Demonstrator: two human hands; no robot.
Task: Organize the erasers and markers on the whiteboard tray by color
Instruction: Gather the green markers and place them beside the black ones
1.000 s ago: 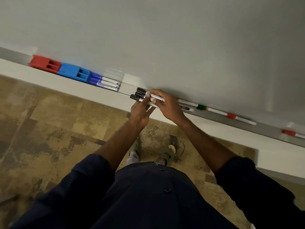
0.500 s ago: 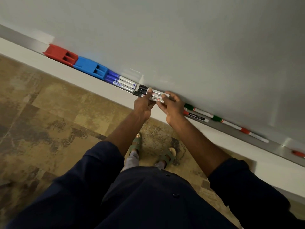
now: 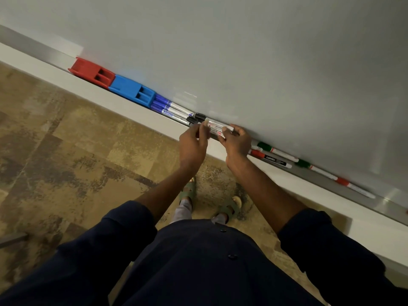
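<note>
On the whiteboard tray (image 3: 326, 182) a red eraser (image 3: 92, 71) and a blue eraser (image 3: 132, 90) sit end to end at the left. Blue-capped markers (image 3: 170, 108) lie right after the blue eraser. A bunch of black-capped markers (image 3: 217, 128) touches their right end, held from both sides by my left hand (image 3: 192, 144) and my right hand (image 3: 237, 141). To the right lie a green-capped marker (image 3: 276, 151), a red-capped marker (image 3: 270, 159), another green one (image 3: 313, 167) and another red one (image 3: 353, 186).
The whiteboard (image 3: 242, 51) fills the upper view. A white ledge (image 3: 123, 107) runs under the tray. Below it is a brown patterned floor (image 3: 66, 151), where my sandalled feet stand.
Both hands have carried the black markers leftward along the tray until their caps meet the blue markers. The view has shifted, showing more markers on the right.
</note>
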